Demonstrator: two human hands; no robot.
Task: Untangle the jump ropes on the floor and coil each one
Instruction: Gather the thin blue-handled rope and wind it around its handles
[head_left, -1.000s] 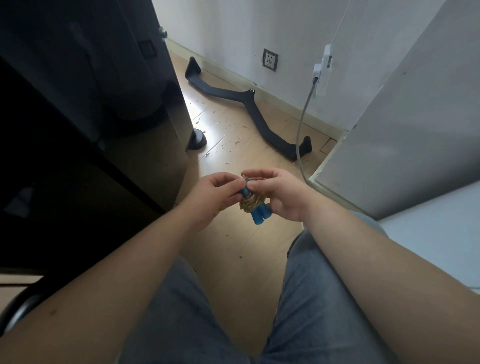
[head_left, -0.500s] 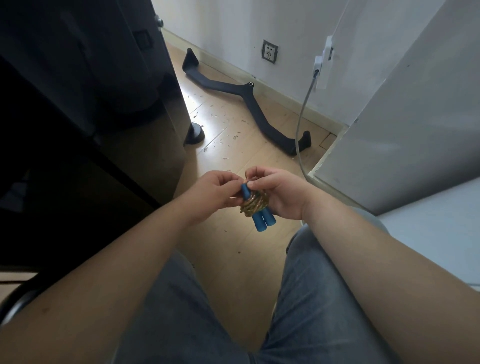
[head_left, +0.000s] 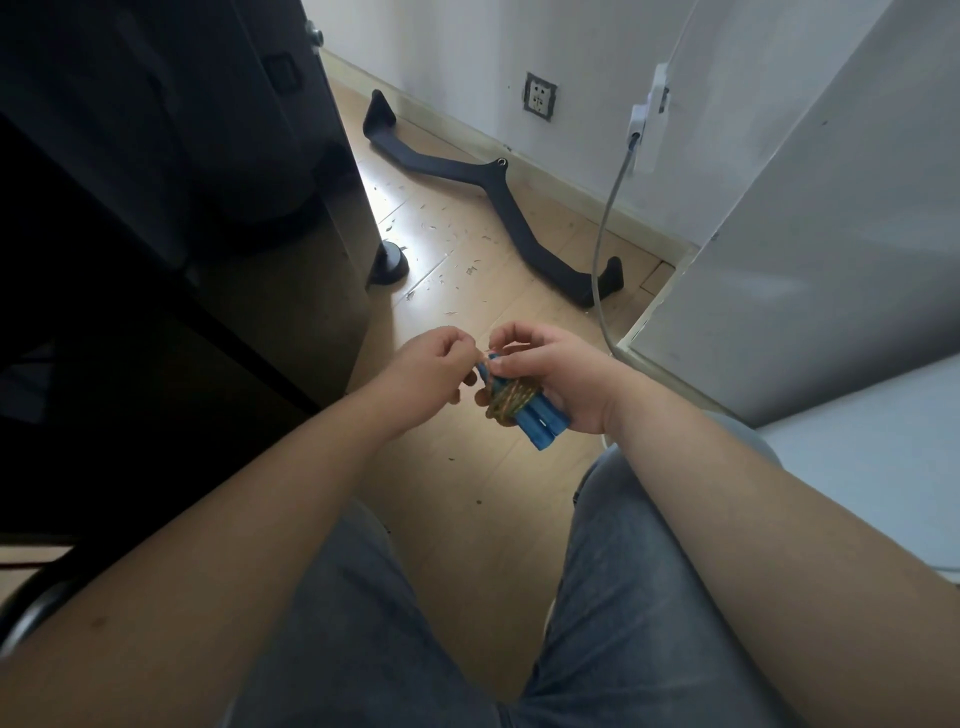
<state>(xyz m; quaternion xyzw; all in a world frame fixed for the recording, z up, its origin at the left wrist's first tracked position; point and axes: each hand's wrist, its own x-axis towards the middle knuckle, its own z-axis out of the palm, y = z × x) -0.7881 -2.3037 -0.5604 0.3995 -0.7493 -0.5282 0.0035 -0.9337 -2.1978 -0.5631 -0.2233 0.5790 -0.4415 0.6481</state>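
Note:
A jump rope (head_left: 519, 402) with blue handles and a yellowish cord wound tightly around them is held above the wooden floor, in front of my knees. My right hand (head_left: 563, 376) grips the bundle from the right, with the handle ends sticking out below the palm. My left hand (head_left: 434, 366) is closed just left of the bundle, its fingertips pinching at the top end of the cord by the upper handle tips. No other jump rope is visible.
A black bent bar attachment (head_left: 498, 200) lies on the floor by the wall. A grey cable (head_left: 605, 228) hangs from a white plug. Dark furniture (head_left: 208, 208) with a round foot (head_left: 389, 262) stands at the left, a white cabinet (head_left: 810, 249) at the right.
The bundle has tilted so the blue handle ends point lower right. My left hand has drawn slightly left from the bundle, pinching at its top. The camera view shifted a little.

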